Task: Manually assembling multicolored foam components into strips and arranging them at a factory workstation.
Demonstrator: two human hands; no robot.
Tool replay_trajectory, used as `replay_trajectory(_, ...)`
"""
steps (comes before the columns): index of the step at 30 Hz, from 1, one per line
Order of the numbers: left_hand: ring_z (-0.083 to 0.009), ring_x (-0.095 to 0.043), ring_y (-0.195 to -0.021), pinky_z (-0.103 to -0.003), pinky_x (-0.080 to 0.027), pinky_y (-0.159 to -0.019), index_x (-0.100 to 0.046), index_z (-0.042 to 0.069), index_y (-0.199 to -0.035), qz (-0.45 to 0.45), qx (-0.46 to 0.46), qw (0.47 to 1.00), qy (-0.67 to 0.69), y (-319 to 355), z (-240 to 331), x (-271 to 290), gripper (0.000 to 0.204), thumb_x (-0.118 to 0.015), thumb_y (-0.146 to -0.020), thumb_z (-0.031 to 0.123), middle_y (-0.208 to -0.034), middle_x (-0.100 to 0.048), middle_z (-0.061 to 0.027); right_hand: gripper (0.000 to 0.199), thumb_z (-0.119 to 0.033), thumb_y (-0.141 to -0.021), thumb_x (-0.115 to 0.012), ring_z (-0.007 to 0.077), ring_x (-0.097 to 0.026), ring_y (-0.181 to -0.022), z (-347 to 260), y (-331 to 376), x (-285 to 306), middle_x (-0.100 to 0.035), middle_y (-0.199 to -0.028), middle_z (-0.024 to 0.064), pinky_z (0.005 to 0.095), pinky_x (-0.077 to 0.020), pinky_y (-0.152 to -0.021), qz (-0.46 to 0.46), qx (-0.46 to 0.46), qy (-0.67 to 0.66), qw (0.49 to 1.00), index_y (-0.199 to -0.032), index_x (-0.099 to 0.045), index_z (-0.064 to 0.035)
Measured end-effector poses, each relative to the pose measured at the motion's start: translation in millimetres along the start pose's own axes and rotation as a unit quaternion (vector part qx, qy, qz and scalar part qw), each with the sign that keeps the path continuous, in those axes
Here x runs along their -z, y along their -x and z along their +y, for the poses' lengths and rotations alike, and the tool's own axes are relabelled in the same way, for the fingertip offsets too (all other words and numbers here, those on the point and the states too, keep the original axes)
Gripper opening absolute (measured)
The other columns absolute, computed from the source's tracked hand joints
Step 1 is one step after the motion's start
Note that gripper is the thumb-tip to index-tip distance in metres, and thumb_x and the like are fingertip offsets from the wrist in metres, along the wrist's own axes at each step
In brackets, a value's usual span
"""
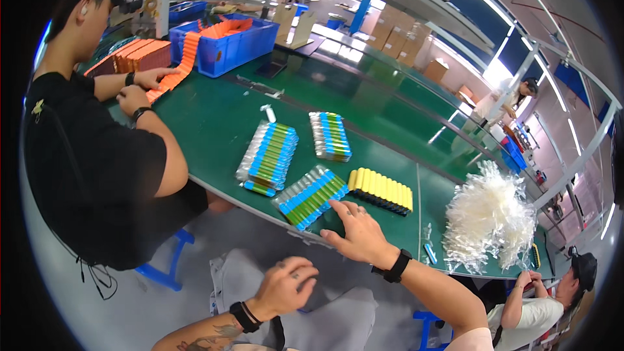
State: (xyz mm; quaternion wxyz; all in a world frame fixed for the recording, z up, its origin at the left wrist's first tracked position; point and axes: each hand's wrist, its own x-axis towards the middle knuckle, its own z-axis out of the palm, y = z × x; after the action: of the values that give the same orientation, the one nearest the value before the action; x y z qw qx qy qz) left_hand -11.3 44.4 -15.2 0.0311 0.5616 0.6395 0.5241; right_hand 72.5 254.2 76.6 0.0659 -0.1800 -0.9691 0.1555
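Note:
My right hand [361,231] reaches over the table's front edge with fingers spread. Its fingertips are beside the nearest stack of blue-and-green cylinders [309,198] in clear wrapping; whether they touch it I cannot tell. Above my lap, my left hand [283,286] has loosely bent fingers, the thumb apart, and nothing visible in it. Farther back lie a taller stack of the same cylinders [270,156] and a smaller stack [330,136]. To the right of the nearest stack sits a row of yellow cylinders [380,188] with black ones beneath.
A heap of clear plastic sleeves [484,218] covers the table's right part, near one loose blue-and-white cylinder [430,253]. At left a co-worker [97,136] handles an orange strip [185,62] by a blue bin [227,49]. Another person [539,305] sits at lower right.

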Motion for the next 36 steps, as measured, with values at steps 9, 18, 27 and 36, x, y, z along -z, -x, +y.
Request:
replay_trajectory(9,-0.0326,-0.068,-0.093,-0.041,-0.058,-0.076,-0.065,0.006,-0.121,0.082,0.094,0.992,-0.015,-10,-20,18,0.041,-0.075,-0.082,0.01,-0.132,-0.052,-0.0184,0.056,-0.037,-0.09,-0.066,0.046,-0.059,-0.113,-10,-13,-15,-0.051,-0.134,0.0255,0.0497,-0.0514,-0.096,0.074,0.057,-0.048,0.994,-0.135,-0.055,-0.0053)
replay_trajectory(18,-0.0286,-0.068,-0.097,-0.04,-0.059,-0.079,-0.052,0.0,-0.138,0.057,0.074,0.995,-0.036,-15,-21,2,0.061,-0.074,-0.082,0.012,-0.15,-0.036,-0.025,0.058,-0.033,-0.09,-0.071,0.0416,-0.066,-0.108,-17,-19,-29,-0.047,-0.15,0.0187,0.0464,-0.0559,-0.088,0.005,0.128,0.006,0.992,-0.14,-0.054,-0.0098)
replay_trajectory(27,-0.0262,-0.067,-0.091,-0.038,-0.058,-0.077,-0.056,0.002,-0.136,0.052,0.058,0.994,-0.08,-9,-26,6,0.058,-0.074,-0.082,0.014,-0.148,-0.04,-0.024,0.041,-0.028,-0.094,-0.068,0.0411,-0.066,-0.109,-9,-13,-28,-0.054,-0.144,0.0191,0.0457,-0.0553,-0.09,0.026,0.124,-0.062,0.99,-0.13,-0.062,-0.0077)
replay_trajectory(36,-0.0279,-0.067,-0.083,-0.038,-0.057,-0.07,-0.059,0.005,-0.132,0.029,-0.056,0.98,-0.189,-38,-16,10,0.057,-0.077,-0.079,0.017,-0.141,-0.049,-0.0212,0.017,-0.019,-0.1,-0.057,0.038,-0.07,-0.094,-1,-15,-48,-0.068,-0.126,0.0165,0.0473,-0.0557,-0.08,0.112,0.055,-0.154,0.98,-0.107,-0.06,-0.0034)
